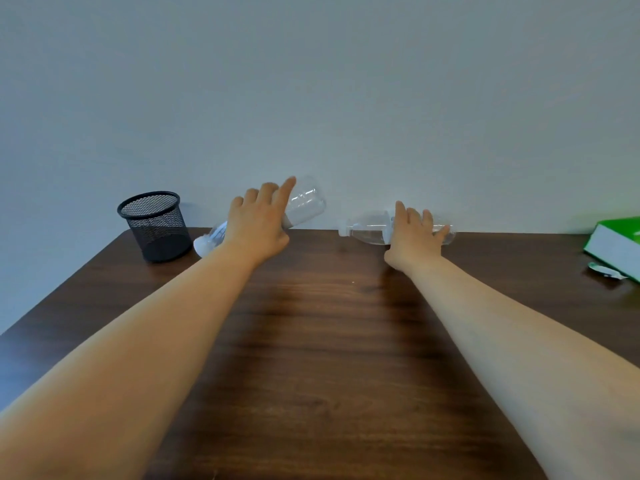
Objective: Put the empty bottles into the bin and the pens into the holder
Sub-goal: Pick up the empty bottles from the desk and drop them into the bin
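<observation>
**Both hands on bottles at the far edge of the table**

The dark wood table [329, 341] fills the near part of the view and runs away to a plain pale wall [311, 81].

Towards the far edge, the left hand [258, 220] grips a clear tilted bottle [304, 202]. Its fingers curl over the body, with the index finger stretched along it. The bottle's white cap end points down and left, close to the tabletop, and its base is raised up and to the right.

The right hand [414, 233] lies over a second clear lying bottle [367, 230], fingers curled round its middle. This one rests on its side on the table, right by the wall, with its cap pointing left. The two bottles are apart.

At the far left, a black mesh holder [154, 225] stands upright just beside the tilted bottle's cap end.

At the far right edge lies a thick green book [616, 242], with a small silvery scrap [604, 270] on the table just in front of it.
</observation>
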`<control>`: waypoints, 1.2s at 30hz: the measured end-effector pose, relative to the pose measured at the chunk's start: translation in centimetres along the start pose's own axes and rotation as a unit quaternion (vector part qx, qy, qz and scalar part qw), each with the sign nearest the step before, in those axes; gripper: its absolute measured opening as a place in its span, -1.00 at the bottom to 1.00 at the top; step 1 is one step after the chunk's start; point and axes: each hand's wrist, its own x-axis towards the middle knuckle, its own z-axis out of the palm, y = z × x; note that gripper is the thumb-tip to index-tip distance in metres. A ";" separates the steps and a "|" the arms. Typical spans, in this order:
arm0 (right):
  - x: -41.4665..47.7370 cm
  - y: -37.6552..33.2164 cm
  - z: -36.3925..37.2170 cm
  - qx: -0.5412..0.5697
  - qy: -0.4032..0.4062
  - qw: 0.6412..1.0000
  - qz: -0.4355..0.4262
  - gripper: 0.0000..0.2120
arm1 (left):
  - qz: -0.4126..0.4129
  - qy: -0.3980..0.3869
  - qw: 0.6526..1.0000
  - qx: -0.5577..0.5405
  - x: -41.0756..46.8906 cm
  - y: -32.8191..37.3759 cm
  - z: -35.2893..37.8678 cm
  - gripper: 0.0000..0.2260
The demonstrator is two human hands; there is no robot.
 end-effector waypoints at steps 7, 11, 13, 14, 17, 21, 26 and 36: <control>-0.9 -0.4 -0.6 -0.054 0.000 0.998 -0.013 -0.29 | 0.065 0.163 0.985 -0.007 -0.8 0.6 -1.1 -0.20; -2.6 -1.1 -2.3 -0.066 0.008 0.997 -0.029 -0.40 | 0.074 0.179 0.981 -0.012 -2.2 0.7 -3.1 -0.19; -3.8 -1.9 -2.9 -0.042 -0.003 0.998 -0.043 -0.45 | 0.069 0.177 0.982 -0.018 -3.1 0.2 -4.1 -0.19; -4.4 -2.3 -3.0 -0.032 -0.016 0.998 -0.046 -0.44 | 0.067 0.174 0.982 -0.026 -3.8 -0.2 -4.7 -0.20; -6.5 -3.8 -3.3 -0.014 -0.061 0.998 -0.022 -0.30 | 0.050 0.151 0.985 -0.070 -6.7 -1.6 -6.7 -0.26; -9.3 -7.1 -3.9 0.025 -0.124 0.992 -0.010 -0.24 | 0.025 0.142 0.987 -0.066 -11.1 -5.4 -8.4 -0.29; -13.5 -14.7 -4.6 0.191 -0.073 0.968 -0.145 -0.38 | -0.059 0.158 0.983 -0.071 -16.4 -10.9 -10.9 -0.28; -24.7 -35.2 -2.4 0.459 -0.233 0.817 -0.259 -0.37 | -0.344 0.213 0.893 -0.199 -30.2 -24.4 -16.0 -0.30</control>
